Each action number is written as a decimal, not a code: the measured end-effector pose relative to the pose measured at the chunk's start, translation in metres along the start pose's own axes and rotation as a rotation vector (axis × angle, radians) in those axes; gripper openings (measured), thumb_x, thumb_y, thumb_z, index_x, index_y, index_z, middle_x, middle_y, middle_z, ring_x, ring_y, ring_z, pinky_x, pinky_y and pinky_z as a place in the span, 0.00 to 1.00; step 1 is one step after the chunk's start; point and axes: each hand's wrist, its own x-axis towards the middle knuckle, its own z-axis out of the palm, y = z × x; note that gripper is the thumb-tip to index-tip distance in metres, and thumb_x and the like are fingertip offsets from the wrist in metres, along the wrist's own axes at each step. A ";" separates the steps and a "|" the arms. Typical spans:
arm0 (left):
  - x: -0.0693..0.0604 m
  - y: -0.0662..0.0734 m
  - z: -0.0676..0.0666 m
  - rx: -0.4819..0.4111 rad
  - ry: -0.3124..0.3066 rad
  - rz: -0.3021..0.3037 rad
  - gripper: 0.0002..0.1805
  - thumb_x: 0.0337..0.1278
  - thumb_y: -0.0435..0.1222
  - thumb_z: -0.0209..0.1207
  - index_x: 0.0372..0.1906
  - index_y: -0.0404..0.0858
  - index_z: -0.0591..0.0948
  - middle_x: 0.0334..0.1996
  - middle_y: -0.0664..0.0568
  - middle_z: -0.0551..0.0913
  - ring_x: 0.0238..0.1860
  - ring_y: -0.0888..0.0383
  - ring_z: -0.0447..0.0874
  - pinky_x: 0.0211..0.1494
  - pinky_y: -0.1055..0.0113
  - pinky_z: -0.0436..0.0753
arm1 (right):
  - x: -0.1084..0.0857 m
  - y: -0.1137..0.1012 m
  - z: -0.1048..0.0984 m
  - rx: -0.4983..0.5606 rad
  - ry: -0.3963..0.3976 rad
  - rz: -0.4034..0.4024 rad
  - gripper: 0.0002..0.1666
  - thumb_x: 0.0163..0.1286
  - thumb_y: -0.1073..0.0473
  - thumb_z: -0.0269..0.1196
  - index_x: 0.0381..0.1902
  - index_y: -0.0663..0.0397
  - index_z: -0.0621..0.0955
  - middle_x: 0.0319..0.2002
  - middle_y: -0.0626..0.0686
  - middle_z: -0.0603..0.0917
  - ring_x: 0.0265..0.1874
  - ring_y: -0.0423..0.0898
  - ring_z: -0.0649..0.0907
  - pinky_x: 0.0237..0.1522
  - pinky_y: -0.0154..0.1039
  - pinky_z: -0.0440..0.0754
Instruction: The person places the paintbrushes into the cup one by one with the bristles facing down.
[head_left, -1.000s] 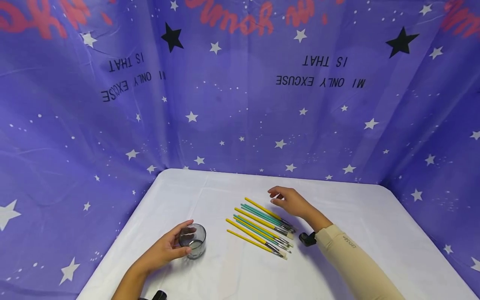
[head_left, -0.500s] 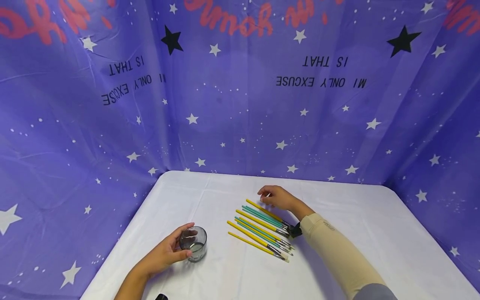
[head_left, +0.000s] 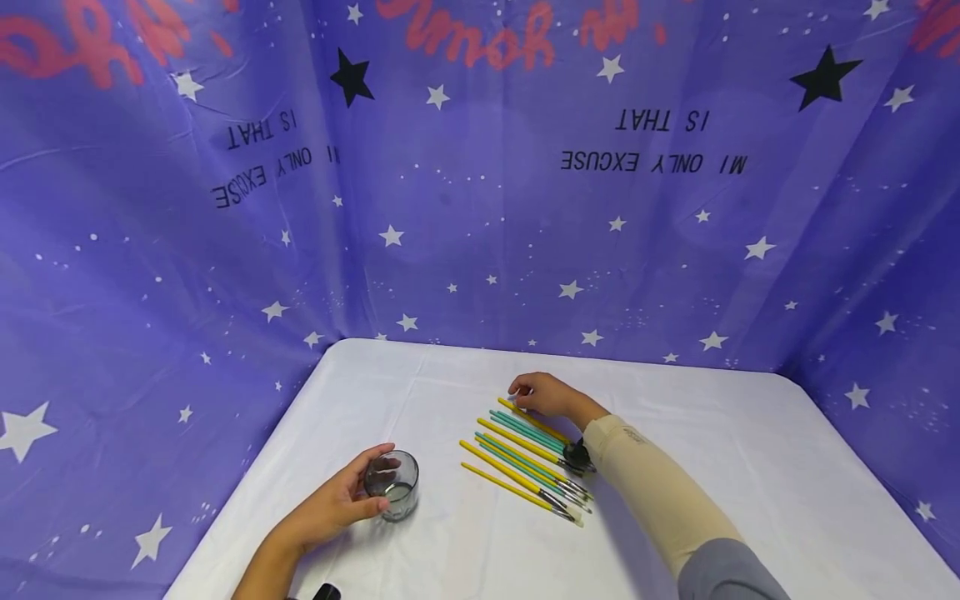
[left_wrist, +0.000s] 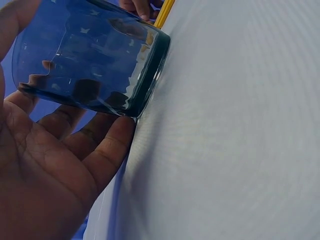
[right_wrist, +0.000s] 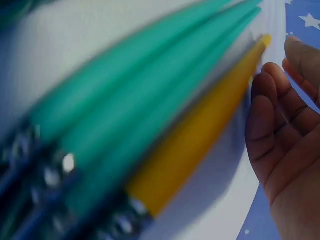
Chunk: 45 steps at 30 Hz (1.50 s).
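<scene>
My left hand (head_left: 327, 510) holds a clear, grey-tinted drinking glass (head_left: 399, 492) that stands upright on the white table. In the left wrist view its fingers lie round the side of the glass (left_wrist: 90, 60). Several paintbrushes with yellow and teal handles lie side by side on the table, bristles toward the lower right. My right hand (head_left: 546, 395) hovers by the handle end of the farthest yellow paintbrush (head_left: 534, 421). Up close in the right wrist view, loosely bent fingers (right_wrist: 262, 125) are beside that brush, holding nothing. Some bristle ends are hidden behind the black wrist camera.
The white-covered table (head_left: 697, 433) has rounded far corners. A purple curtain (head_left: 465, 208) with stars and lettering hangs along its back and sides. The right wrist camera (head_left: 577, 456) sits right over the brush tips.
My right hand has moved left and slightly lower, up to the farthest yellow paintbrush's handle end. The left hand stays on the glass.
</scene>
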 end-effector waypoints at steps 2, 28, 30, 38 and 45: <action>0.002 0.000 0.000 0.003 -0.003 0.001 0.40 0.65 0.27 0.60 0.75 0.26 0.51 0.66 0.24 0.63 0.64 0.34 0.69 0.61 0.67 0.74 | 0.001 0.000 0.001 -0.026 0.000 -0.006 0.09 0.72 0.65 0.60 0.48 0.59 0.82 0.37 0.49 0.82 0.32 0.42 0.79 0.38 0.38 0.78; 0.000 -0.001 0.001 -0.009 0.007 -0.024 0.40 0.66 0.27 0.59 0.75 0.27 0.51 0.66 0.25 0.63 0.64 0.37 0.70 0.60 0.68 0.74 | 0.010 -0.019 -0.005 -0.139 -0.016 0.011 0.09 0.71 0.66 0.61 0.48 0.56 0.81 0.39 0.48 0.81 0.36 0.43 0.77 0.44 0.41 0.77; -0.001 0.000 0.001 -0.008 0.010 -0.027 0.40 0.66 0.27 0.60 0.75 0.28 0.51 0.66 0.25 0.64 0.64 0.37 0.70 0.60 0.68 0.74 | 0.010 -0.025 -0.007 -0.123 0.004 0.001 0.10 0.71 0.66 0.60 0.49 0.55 0.81 0.40 0.49 0.81 0.34 0.44 0.77 0.40 0.40 0.78; -0.005 -0.001 0.000 0.001 0.014 -0.028 0.39 0.66 0.27 0.59 0.75 0.29 0.52 0.66 0.26 0.64 0.65 0.35 0.69 0.61 0.67 0.74 | 0.008 -0.054 -0.011 0.032 0.050 -0.051 0.14 0.74 0.64 0.59 0.55 0.59 0.78 0.41 0.52 0.79 0.31 0.45 0.79 0.34 0.39 0.81; -0.001 0.001 -0.001 0.014 0.001 -0.032 0.39 0.67 0.27 0.59 0.75 0.29 0.52 0.66 0.26 0.64 0.65 0.32 0.67 0.61 0.67 0.74 | 0.004 -0.074 -0.011 0.126 0.119 -0.120 0.14 0.75 0.63 0.58 0.56 0.59 0.77 0.41 0.53 0.79 0.33 0.47 0.80 0.39 0.52 0.83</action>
